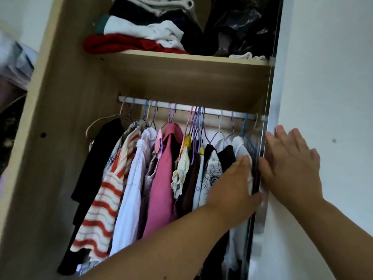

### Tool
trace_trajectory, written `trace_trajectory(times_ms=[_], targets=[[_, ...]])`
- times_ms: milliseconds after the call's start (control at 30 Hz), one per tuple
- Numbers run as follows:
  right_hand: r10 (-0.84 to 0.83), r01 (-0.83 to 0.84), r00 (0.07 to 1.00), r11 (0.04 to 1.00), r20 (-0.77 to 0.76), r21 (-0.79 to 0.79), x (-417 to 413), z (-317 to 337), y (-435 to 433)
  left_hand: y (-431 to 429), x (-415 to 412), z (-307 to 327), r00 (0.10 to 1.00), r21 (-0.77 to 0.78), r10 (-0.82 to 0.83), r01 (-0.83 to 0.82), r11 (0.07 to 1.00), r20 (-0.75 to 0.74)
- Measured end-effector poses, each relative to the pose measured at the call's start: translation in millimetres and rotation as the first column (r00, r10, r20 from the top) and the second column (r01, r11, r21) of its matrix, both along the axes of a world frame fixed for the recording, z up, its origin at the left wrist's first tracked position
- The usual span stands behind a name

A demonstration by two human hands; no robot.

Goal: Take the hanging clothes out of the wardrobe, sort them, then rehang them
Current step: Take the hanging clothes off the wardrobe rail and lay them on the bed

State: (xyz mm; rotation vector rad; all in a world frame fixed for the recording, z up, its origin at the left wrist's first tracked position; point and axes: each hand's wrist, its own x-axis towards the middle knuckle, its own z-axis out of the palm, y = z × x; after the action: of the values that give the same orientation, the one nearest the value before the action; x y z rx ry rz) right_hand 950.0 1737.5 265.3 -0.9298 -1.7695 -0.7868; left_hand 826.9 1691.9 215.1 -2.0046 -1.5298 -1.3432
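– Clothes (139,199) on the rail (181,107), a full row of them, packed shoulder to shoulder inside the wardrobe (60,138). Nothing is off its hanger.

– Run me along the row.

– Far left, a black garment (101,158). Next, a red-and-white striped top (107,195), then pale fabric, then a pink shirt (163,188) near the middle. Purple hangers (194,126) bunch up right of it, over a yellow floral piece (181,168) and a black-and-white patterned one (212,172).

– And the hands?

– Left hand (232,188) is in among the garments at the right end. Its fingers (245,159) look straight, laid against a white garment (241,146). It's a little blurred, but I see no grip on cloth or hanger.

– Right hand?

– Right hand (292,164) lies flat on the white door (323,87), right at its edge, fingers spread and straight, holding nothing. The two hands sit close together, with the door edge between them.

– Above the rail?

– A shelf (181,57) with folded clothing: a red piece (121,44) at the bottom of the pile, white ones (141,29) above, and a dark glossy bag (242,23) beside the pile.
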Motion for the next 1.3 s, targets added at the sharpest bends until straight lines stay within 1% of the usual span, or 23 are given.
trace_trajectory(times_ms=[67,133,267,367,433,567,667,733,800,867,967,1100,1233,1300], targets=[[0.064,-0.067,0.997,0.990,0.033,0.121,-16,-9,-5,-15,-27,-5,0.997,0.009,0.067,-0.066,0.998,-0.032],[0.129,-0.143,0.988,0.974,0.088,0.174,-36,-16,-10,-33,-59,-7,0.990,0.021,0.137,-0.137,0.990,-0.038],[0.272,-0.291,0.950,0.949,0.154,0.118,-94,-20,-29,-77,-136,-5,0.949,0.134,0.299,-0.285,0.949,-0.097],[0.330,-0.350,0.927,0.932,0.180,0.092,-143,-23,-46,-112,-195,-1,0.914,0.181,0.388,-0.364,0.913,-0.117],[0.367,-0.382,0.914,0.922,0.175,0.063,-171,-25,-59,-132,-226,2,0.899,0.209,0.426,-0.399,0.893,-0.103],[0.395,-0.410,0.906,0.908,0.149,0.083,-246,-29,-94,-171,-310,13,0.869,0.281,0.494,-0.463,0.840,-0.043],[0.418,-0.424,0.902,0.905,0.109,0.032,-299,-29,-114,-193,-370,23,0.848,0.321,0.529,-0.505,0.801,0.011],[0.433,-0.431,0.899,0.902,0.067,-0.037,-335,-24,-123,-204,-406,27,0.834,0.363,0.550,-0.526,0.769,0.044],[0.461,-0.456,0.887,0.884,0.026,-0.108,-364,-15,-131,-206,-433,33,0.834,0.373,0.549,-0.526,0.765,0.049],[0.490,-0.490,0.871,0.855,-0.046,-0.170,-392,-3,-139,-203,-453,42,0.856,0.345,0.514,-0.497,0.796,0.046],[0.497,-0.515,0.857,0.806,-0.138,-0.293,-426,15,-143,-194,-468,53,0.906,0.324,0.416,-0.418,0.849,0.078],[0.469,-0.516,0.857,0.779,-0.214,-0.357,-467,32,-131,-183,-476,65,0.926,0.344,0.322,-0.373,0.862,0.199],[0.422,-0.493,0.870,0.749,-0.254,-0.443,-496,40,-112,-173,-483,70,0.933,0.374,0.236,-0.328,0.868,0.271],[0.377,-0.437,0.900,0.764,-0.221,-0.475,-508,43,-100,-172,-484,66,0.941,0.409,0.165,-0.280,0.868,0.294]])
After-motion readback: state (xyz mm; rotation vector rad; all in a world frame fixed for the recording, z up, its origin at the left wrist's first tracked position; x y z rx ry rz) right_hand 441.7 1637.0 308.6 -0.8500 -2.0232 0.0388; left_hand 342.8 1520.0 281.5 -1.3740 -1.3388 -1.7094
